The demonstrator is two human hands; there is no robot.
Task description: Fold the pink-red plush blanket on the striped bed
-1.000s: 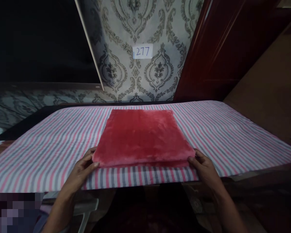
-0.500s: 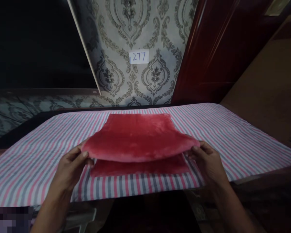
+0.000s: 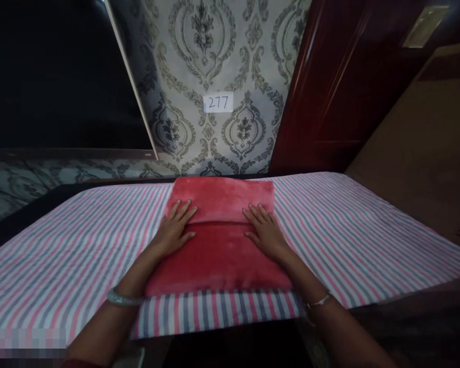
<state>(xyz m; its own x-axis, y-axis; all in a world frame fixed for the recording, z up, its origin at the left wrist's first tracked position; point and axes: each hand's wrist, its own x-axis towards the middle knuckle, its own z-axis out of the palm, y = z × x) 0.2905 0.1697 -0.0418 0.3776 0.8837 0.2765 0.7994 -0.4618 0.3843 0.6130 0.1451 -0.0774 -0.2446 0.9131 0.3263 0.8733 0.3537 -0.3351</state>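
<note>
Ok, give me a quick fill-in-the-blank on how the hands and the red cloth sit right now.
1. Both hands lie ____ on the red plush cloth.
2. The left hand and right hand rest across the edge of a ____ in the cloth.
3. The cloth lies on a ____ sheet.
4. The paper label on the wall reads ____.

Missing words: flat; fold; striped; 277

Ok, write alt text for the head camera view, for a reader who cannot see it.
Two bare hands, the left hand and the right hand, lie flat with fingers spread on a folded red plush cloth. The cloth rests on a pink, grey and white striped sheet. Behind, patterned wallpaper bears a label reading 277.
</note>
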